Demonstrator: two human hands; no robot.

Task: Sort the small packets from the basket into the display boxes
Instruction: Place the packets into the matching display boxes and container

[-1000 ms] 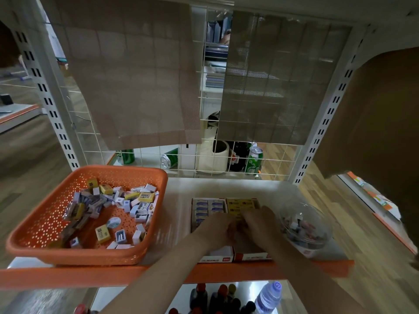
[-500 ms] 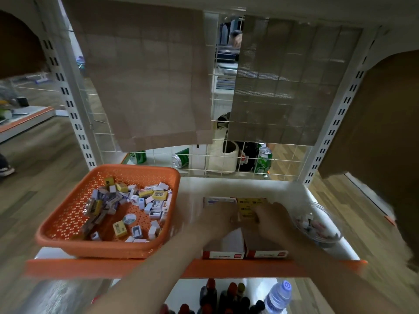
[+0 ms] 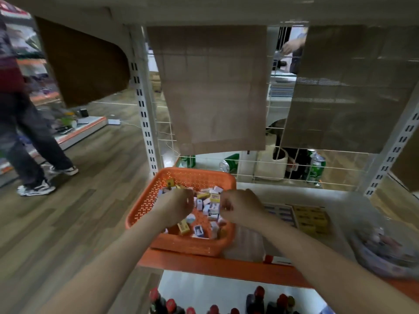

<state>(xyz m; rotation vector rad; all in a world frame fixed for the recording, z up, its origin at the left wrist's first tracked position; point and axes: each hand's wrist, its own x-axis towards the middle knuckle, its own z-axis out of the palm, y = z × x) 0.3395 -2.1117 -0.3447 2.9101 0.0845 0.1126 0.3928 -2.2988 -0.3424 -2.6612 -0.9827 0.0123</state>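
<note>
Plank floor (image 3: 90, 211), white slotted upright (image 3: 144, 109)

The shelf (image 3: 317, 196) carries an orange basket (image 3: 197, 175), display boxes (image 3: 308, 218) and a clear bowl (image 3: 385, 250).

We have the basket (image 3: 145, 207) on the shelf (image 3: 204, 264), at its left end, w/ packets (image 3: 214, 198) heaped in it. Our left hand (image 3: 175, 206) and right hand (image 3: 240, 207) are both over the basket, L above the middle, R above the right side, not touching each other. Display boxes (image 3: 310, 217) sit just right of the basket; a bowl (image 3: 385, 250) is further right, nr the front edge. Cans (image 3: 316, 171) stand behind the wire grid (image 3: 260, 175) at the back. Bottles (image 3: 258, 298) are on the level below. A person (image 3: 27, 132) is on the floor, far left.
</note>
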